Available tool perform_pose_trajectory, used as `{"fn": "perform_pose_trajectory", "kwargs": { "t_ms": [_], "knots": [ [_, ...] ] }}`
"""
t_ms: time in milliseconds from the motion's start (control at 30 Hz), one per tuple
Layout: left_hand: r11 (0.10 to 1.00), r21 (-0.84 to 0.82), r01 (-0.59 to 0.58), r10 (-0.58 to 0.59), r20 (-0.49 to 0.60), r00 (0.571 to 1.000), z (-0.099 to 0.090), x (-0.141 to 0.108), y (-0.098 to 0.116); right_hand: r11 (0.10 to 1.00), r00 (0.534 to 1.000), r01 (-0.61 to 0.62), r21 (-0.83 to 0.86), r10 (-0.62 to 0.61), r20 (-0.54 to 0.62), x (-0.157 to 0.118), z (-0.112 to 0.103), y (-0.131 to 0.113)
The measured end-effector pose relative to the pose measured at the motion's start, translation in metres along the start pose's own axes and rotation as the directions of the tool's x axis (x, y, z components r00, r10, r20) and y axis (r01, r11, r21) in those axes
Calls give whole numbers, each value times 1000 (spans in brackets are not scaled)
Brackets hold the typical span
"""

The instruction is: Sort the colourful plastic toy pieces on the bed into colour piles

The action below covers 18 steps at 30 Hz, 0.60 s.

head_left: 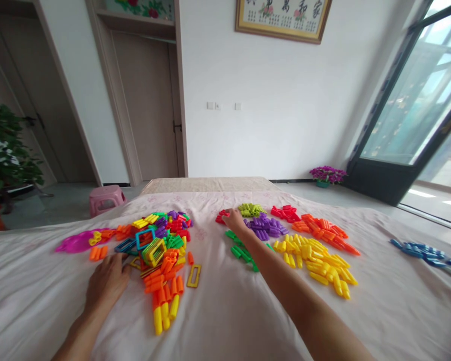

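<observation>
Red plastic pieces (221,216) at right hand (233,219); left hand (108,277) beside tube-and-frame heap (169,261); cannot tell either grip.

Right of the one mixed pile (173,241): two red heaps (285,213), one lime heap (252,209), one purple heap (265,226), one green heap (241,252), one orange heap (325,230), one yellow heap (308,251), one blue group (423,250), one yellow frame (192,285) nearest, one right hand (234,219). Left of it: one left hand (110,276), one flat magenta piece (75,241), one pink stool (107,190) farther back.
</observation>
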<state>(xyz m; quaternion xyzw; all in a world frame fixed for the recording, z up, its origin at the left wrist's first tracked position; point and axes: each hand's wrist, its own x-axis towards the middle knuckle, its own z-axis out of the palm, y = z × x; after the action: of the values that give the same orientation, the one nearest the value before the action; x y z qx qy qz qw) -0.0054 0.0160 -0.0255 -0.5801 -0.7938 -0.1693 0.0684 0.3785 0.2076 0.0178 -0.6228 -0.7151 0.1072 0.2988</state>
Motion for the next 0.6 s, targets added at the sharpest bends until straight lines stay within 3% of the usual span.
{"fn": "perform_pose_trajectory", "kwargs": {
  "t_ms": [200,333,433,533,600],
  "knots": [
    [1000,5,17,-17,44,999,1,1,-2,961,994,50,-273,-23,104,-77,-20,-6],
    [1000,10,9,-10,42,999,2,1,-4,966,971,173,-194,-135,198,-100,-37,-10],
    [1000,22,1,-2,45,999,3,2,-5,978,978,184,-95,-173,117,-102,-59,-4],
    [1000,21,2,-3,51,999,5,3,-7,990,999,44,-138,-47,-19,-106,-80,17],
    [1000,11,7,-7,53,999,6,4,-8,983,998,-58,-176,51,-48,-114,-86,33]
  ]
}}
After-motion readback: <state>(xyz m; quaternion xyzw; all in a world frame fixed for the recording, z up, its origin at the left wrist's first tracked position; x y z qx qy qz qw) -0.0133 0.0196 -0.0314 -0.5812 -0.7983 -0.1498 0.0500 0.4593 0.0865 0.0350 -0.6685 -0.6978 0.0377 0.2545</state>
